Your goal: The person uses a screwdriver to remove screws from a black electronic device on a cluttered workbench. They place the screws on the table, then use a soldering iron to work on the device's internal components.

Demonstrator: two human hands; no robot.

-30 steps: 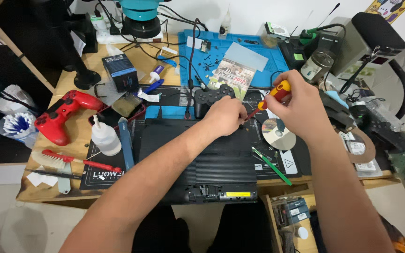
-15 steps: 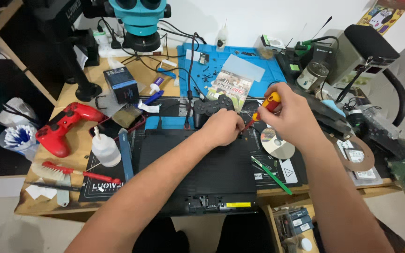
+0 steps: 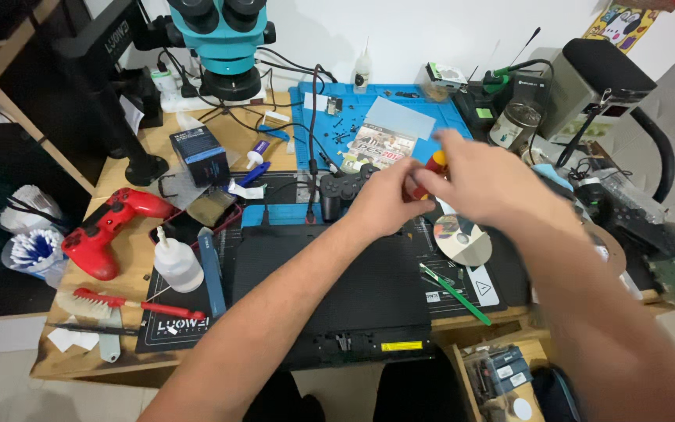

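Workbench [image 3: 130, 258] fills my view, wooden, crowded. Black console [image 3: 353, 293] lies flat at the near edge, a small yellow rectangular label on its front face. Blue mat [image 3: 439, 109] sits behind it, with a game case [image 3: 376, 142] lying on it, cover picture up. Teal microscope [image 3: 224, 39] stands at the far left. Red controller [image 3: 111, 227] rests left of the console; black controller [image 3: 341, 191] sits just behind it. Small dark blue box [image 3: 201, 155] stands near the microscope base. Disc [image 3: 462, 238] lies right of the console. Left hand [image 3: 388, 203] and right hand [image 3: 482, 184] meet over the console's far edge, both closed around a red-and-yellow screwdriver [image 3: 427, 173]. Right hand is motion-blurred; I cannot tell its exact finger placement.
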